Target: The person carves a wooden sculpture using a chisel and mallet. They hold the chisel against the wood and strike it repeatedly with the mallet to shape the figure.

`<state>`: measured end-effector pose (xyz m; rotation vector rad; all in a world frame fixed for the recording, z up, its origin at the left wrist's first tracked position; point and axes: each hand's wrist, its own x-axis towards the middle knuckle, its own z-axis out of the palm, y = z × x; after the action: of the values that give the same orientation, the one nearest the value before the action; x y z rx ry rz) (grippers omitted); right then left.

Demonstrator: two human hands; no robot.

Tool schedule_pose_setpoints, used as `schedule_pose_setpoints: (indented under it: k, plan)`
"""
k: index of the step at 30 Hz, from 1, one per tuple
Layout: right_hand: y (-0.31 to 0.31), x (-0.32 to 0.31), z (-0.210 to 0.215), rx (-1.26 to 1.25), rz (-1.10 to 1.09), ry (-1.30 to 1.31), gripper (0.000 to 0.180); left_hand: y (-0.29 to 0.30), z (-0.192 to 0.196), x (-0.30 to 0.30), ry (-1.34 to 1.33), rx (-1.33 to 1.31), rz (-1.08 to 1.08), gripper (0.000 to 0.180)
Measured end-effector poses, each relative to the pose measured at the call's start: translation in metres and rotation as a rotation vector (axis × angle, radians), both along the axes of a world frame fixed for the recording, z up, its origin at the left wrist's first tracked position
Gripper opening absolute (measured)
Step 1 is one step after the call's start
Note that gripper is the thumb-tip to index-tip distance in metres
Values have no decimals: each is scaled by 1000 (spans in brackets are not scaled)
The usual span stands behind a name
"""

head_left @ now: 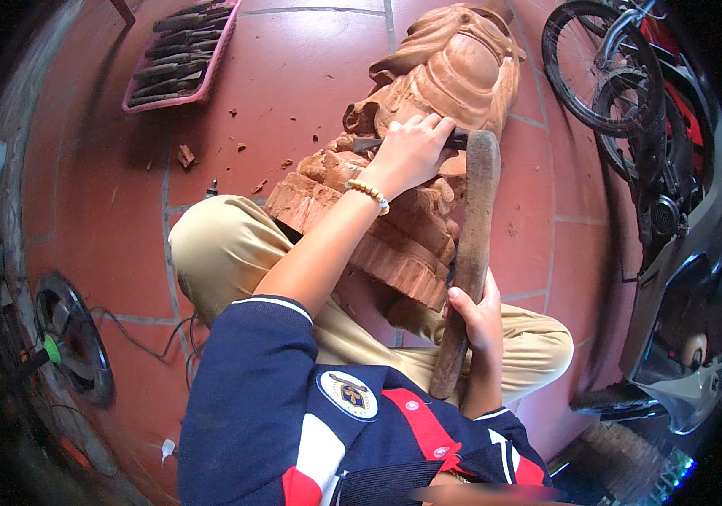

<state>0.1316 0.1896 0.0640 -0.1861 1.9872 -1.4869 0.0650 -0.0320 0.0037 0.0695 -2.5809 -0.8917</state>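
Observation:
A carved reddish-brown wooden statue [462,72] lies on the floor, its rough-cut base [395,266] toward my folded legs. My left hand [416,152], with a beaded bracelet at the wrist, is closed round a chisel [460,140]. The chisel's dark blade points left over the carved lower part of the figure. My right hand [481,316] grips a long wooden mallet [477,190] near its lower end. The mallet's thick head stands beside the butt of the chisel; whether they touch I cannot tell.
A pink basket [158,103] of chisels stands at the far left. Wood chips [185,156] are scattered on the red tiles. A bicycle [601,67] and a grey motorbike [681,312] line the right side. At left are a dark round wheel-like thing [74,337] and a cable [137,341].

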Motion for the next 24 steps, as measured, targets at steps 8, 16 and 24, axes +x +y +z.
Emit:
schedule_pose_setpoints:
  k: [8, 16, 24]
  plan:
    - [-1, 5, -5, 13, -163, 135, 53, -2, 2, 2, -37, 68, 84, 38]
    - [-32, -10, 2, -82, -296, 52, 35, -2, 4, -4, -88, 43, 102, 34]
    - [-43, -20, 10, -92, -291, 113, 28, -7, -5, 1, -107, 15, 100, 37]
